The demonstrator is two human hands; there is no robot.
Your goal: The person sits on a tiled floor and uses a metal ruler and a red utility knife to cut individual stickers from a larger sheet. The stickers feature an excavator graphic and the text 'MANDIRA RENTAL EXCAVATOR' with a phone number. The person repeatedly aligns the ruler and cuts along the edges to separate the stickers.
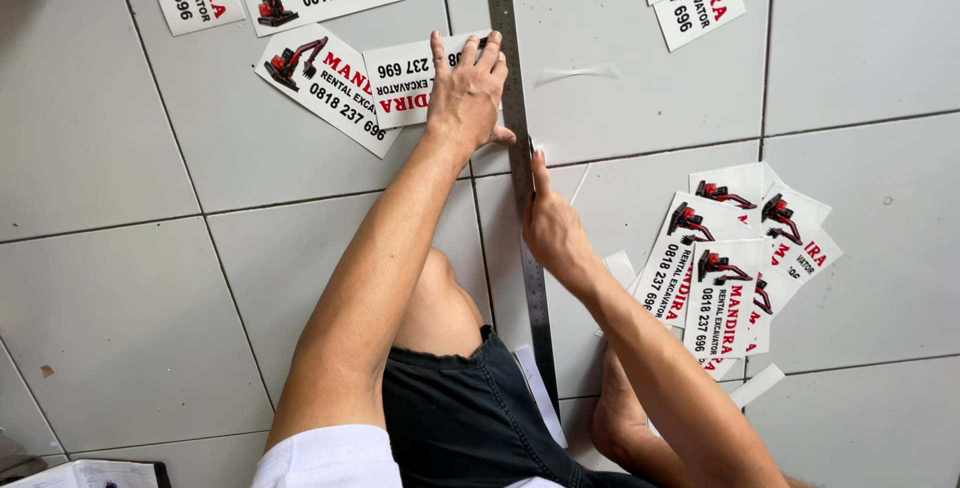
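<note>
Several printed stickers (722, 278), each showing a red excavator, are heaped on the tiled floor (140, 298) to the right of a long metal ruler (520, 148); their exact number cannot be told. Two more are laid left of the ruler, and others are cut off by the top edge. The ruler is pressed down by the left hand (468, 93), fingers spread flat across it and one sticker (415, 78). The right hand (550, 223) is held against the ruler's edge, fingers curled around something too hidden to name.

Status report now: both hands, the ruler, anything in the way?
Left hand flat, pressing steel ruler on a white sheet. Right hand at ruler edge; tool unclear. Printed cards piled right, apart.
</note>
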